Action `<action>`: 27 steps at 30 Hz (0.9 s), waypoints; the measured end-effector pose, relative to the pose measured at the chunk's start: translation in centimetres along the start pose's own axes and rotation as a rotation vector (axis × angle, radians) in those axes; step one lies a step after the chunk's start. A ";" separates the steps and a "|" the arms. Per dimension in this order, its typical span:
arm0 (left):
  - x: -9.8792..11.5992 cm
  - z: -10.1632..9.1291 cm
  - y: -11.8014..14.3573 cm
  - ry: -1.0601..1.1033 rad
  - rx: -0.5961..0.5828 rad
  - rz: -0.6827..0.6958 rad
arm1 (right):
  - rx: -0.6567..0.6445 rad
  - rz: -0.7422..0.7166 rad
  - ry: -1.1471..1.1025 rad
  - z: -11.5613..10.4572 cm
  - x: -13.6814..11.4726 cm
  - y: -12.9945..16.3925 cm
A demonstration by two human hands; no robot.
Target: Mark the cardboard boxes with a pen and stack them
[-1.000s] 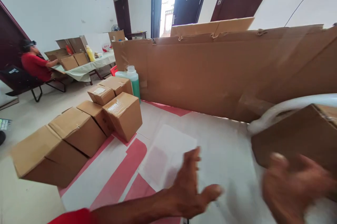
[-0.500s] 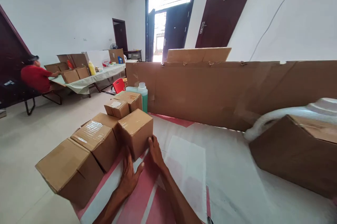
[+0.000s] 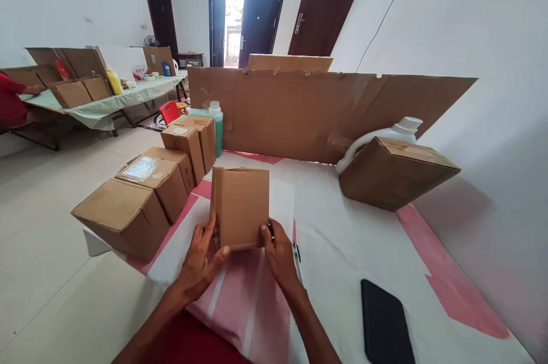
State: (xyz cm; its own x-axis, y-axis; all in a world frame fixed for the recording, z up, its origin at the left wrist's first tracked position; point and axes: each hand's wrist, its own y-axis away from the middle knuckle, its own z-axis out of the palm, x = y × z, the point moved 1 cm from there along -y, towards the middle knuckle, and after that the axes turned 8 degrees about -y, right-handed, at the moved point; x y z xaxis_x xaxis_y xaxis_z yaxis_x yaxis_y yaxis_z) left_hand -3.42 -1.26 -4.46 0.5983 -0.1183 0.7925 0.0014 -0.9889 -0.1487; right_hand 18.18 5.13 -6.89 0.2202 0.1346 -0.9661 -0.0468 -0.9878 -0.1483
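I hold a small brown cardboard box (image 3: pixel 240 205) upright between both hands, on the white and pink table cover (image 3: pixel 342 238) in front of me. My left hand (image 3: pixel 200 264) grips its lower left edge. My right hand (image 3: pixel 279 250) grips its lower right edge. To the left, a row of closed cardboard boxes (image 3: pixel 145 193) runs along the table's edge. A pen (image 3: pixel 298 261) lies just right of my right hand.
A black phone (image 3: pixel 385 327) lies at the near right. A larger box (image 3: pixel 396 173) rests tilted against a white jug (image 3: pixel 398 131). A cardboard wall (image 3: pixel 321 113) and a green bottle (image 3: pixel 217 124) stand behind. A person in red (image 3: pixel 11 104) sits at a far table.
Both hands took the nearest box from the row and pulled it to the middle of the table, where it now stands upright. The view dropped and swung right, so the phone shows.
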 end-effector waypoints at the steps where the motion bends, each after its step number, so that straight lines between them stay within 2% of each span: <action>1: 0.6 -0.5 0.2 -0.026 -0.018 0.048 | 0.003 0.023 -0.010 -0.2 -0.1 0.0; 5: 1.9 -1.5 1.1 -0.137 -0.039 0.146 | -0.002 0.104 -0.069 -1.6 0.1 -0.1; 10: 2.1 -0.7 0.6 -0.245 -0.044 0.261 | -0.022 0.201 -0.182 -3.4 1.0 0.4; 13: 2.2 0.4 -0.1 -0.177 -0.036 0.313 | -0.077 0.229 -0.316 -3.3 1.6 0.9; 17: 3.2 1.4 -0.7 -0.114 -0.072 0.434 | -0.071 0.265 -0.579 -2.9 2.0 1.3; 21: 4.8 0.8 -1.8 -0.040 -0.095 0.512 | -0.095 0.357 -0.739 -3.8 2.0 1.6; 24: 6.3 0.3 -2.9 0.027 -0.176 0.514 | -0.116 0.418 -0.837 -4.7 2.0 1.8; 27: 8.1 0.5 -4.1 0.034 -0.239 0.538 | -0.107 0.428 -0.907 -5.3 2.6 1.7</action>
State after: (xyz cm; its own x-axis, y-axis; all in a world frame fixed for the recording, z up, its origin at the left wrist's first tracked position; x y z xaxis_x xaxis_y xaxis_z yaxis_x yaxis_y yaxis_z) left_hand 1.81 1.89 2.22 0.4389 -0.6082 0.6615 -0.4784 -0.7813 -0.4009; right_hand 23.84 3.40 -8.50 -0.6213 -0.2685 -0.7362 0.1495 -0.9628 0.2250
